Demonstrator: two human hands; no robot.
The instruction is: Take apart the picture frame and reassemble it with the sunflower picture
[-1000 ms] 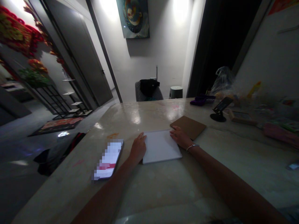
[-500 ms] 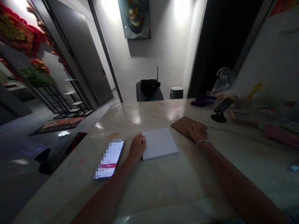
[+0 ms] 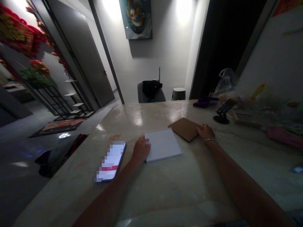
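Note:
A white square panel [image 3: 163,145] with a thin raised rim lies flat on the table, in front of me. At its left edge is my left hand [image 3: 141,148], fingers curled over the edge and thumb on the top face. Beyond it to the right lies a flat brown board [image 3: 186,128], its near corner close to the panel's right side. My right hand [image 3: 206,132], with a bracelet at the wrist, is closed at the board's right corner; the fingers cover that corner.
A lit phone [image 3: 111,162] lies on the marble-patterned table [image 3: 170,195], left of my left forearm. At the right stand a black phone stand [image 3: 223,113], a purple item [image 3: 205,101], a clear plastic bag [image 3: 227,82] and a pink item [image 3: 282,136]. A chair [image 3: 151,91] stands behind the far edge.
My right hand has slid right, from on top of the brown board to its right corner. The board has shifted slightly left. My left hand and the white panel have moved slightly right.

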